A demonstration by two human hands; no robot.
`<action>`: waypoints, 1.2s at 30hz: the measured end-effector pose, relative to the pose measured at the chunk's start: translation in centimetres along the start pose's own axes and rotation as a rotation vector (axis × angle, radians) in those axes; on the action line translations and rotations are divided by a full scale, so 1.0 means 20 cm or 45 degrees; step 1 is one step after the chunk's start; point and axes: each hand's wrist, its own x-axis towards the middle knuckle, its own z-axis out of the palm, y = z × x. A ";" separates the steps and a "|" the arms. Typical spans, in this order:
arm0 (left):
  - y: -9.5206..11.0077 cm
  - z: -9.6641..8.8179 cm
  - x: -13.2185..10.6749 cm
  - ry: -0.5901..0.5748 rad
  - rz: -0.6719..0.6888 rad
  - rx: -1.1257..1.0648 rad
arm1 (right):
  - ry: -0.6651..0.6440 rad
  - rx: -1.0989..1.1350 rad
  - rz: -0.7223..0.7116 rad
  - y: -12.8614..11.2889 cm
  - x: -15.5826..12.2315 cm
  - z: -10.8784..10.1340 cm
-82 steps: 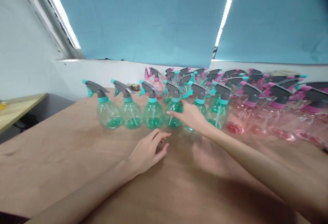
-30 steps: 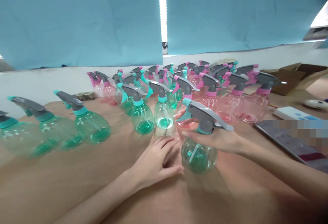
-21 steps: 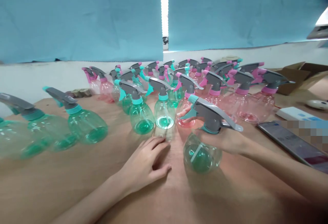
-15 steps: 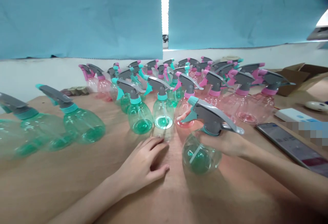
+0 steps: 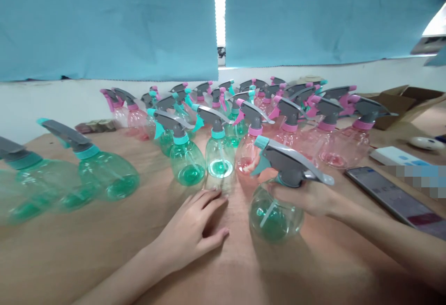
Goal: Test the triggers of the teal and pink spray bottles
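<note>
My right hand (image 5: 306, 195) is wrapped round the neck of a green spray bottle (image 5: 275, 209) with a grey trigger head, standing on the wooden table (image 5: 104, 240) in front of me. My left hand (image 5: 190, 230) rests flat on the table just left of that bottle, fingers loosely spread, holding nothing. Behind the hands stand several green spray bottles (image 5: 186, 158) and several pink spray bottles (image 5: 327, 140), all upright with grey trigger heads.
More green bottles (image 5: 104, 175) line the left side of the table. A phone (image 5: 390, 195) and a white box (image 5: 393, 156) lie at the right, with an open cardboard box (image 5: 404, 102) behind them. Blue curtains (image 5: 104, 21) hang over the back wall.
My right hand took a green bottle from the row and brought it close in front of me, where it has since stayed almost still. My left hand drew back slightly on the table.
</note>
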 end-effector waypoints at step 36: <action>0.00 0.00 -0.02 -0.040 -0.005 0.050 | 0.029 0.119 0.036 0.07 -0.04 0.06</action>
